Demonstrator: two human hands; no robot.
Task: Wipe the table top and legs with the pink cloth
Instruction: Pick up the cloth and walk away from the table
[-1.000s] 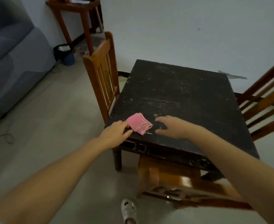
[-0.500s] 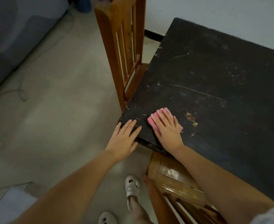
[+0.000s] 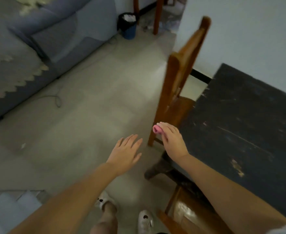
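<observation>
The black table [image 3: 250,125] fills the right side, its top scratched and speckled. My right hand [image 3: 173,142] hangs just off the table's left edge and grips the pink cloth [image 3: 156,129], which is bunched up and peeks out past my fingertips. My left hand [image 3: 125,153] hovers over the floor to the left, fingers spread and holding nothing. One dark table leg [image 3: 155,168] shows below my right wrist. The frame is blurred by motion.
A wooden chair [image 3: 177,78] stands against the table's left side, another wooden chair [image 3: 186,213] at the near edge. A grey sofa [image 3: 37,53] lies far left, a dark bin [image 3: 128,25] at the back. My slippered feet [image 3: 125,211] stand on the concrete floor.
The right hand has lifted the cloth from the table top and carried it off the left edge. The left hand has left the table edge. The view has swung left.
</observation>
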